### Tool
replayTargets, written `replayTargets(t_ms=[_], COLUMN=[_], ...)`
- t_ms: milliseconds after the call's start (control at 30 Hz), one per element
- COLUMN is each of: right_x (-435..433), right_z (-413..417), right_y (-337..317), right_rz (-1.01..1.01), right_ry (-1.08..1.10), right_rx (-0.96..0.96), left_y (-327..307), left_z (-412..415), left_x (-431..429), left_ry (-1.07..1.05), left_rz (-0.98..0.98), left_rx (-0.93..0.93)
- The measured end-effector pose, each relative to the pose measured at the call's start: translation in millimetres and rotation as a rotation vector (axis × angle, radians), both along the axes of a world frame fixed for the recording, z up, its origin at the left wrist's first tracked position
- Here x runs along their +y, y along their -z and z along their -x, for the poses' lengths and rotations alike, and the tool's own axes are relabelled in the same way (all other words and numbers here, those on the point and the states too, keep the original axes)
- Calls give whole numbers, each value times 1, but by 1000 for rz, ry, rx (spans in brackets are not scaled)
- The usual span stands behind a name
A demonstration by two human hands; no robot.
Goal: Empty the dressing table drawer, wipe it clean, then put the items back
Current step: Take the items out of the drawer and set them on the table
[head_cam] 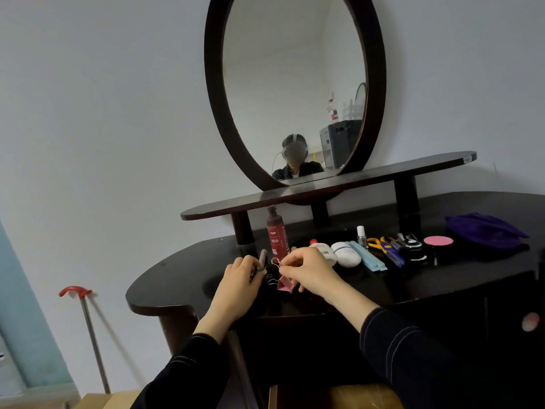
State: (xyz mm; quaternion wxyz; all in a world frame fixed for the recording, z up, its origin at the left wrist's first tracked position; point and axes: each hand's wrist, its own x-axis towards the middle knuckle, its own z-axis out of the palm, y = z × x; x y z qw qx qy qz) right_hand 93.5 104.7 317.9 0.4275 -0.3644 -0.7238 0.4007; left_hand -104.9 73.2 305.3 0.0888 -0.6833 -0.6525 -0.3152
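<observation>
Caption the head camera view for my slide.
Left hand grips a small clip, right hand pinches a wire handle by the pink binder clip, on the dressing table near scissors.

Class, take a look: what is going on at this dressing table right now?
A person is at a dark dressing table, handling small items on its top. The left hand holds some small objects; the right hand pinches a wire loop just above a pink binder clip. A red tube stands behind the hands; scissors, a pink compact and a purple cloth lie further right.
</observation>
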Motion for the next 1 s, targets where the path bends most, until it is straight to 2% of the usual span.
replayTargets(t_ms=[167, 300, 467, 633, 733, 900, 1000], right_x=[-4, -10, -22, -28, -31, -30, -20], right_z=[-4, -22, -58, -93, -118, -186, -238], right_y=[1, 1, 3, 1, 4, 2, -3], right_rz=[71, 149, 165, 173, 87, 98, 25], right_ry=[30, 103, 0, -4, 53, 136, 310], right_rx=[148, 266, 182, 200, 161, 108, 69], left_y=[0, 1, 13, 1, -11, -12, -3], left_z=[-3, -8, -29, -102, -153, -201, -208], left_x=[-7, -23, -57, -75, -60, -19, -3], left_ry=[4, -5, 16, 195, 311, 264, 410], left_rz=[-100, -199, -334, -455, -356, -74, 28], left_rx=[-28, -147, -271, -51, -1, 60, 75])
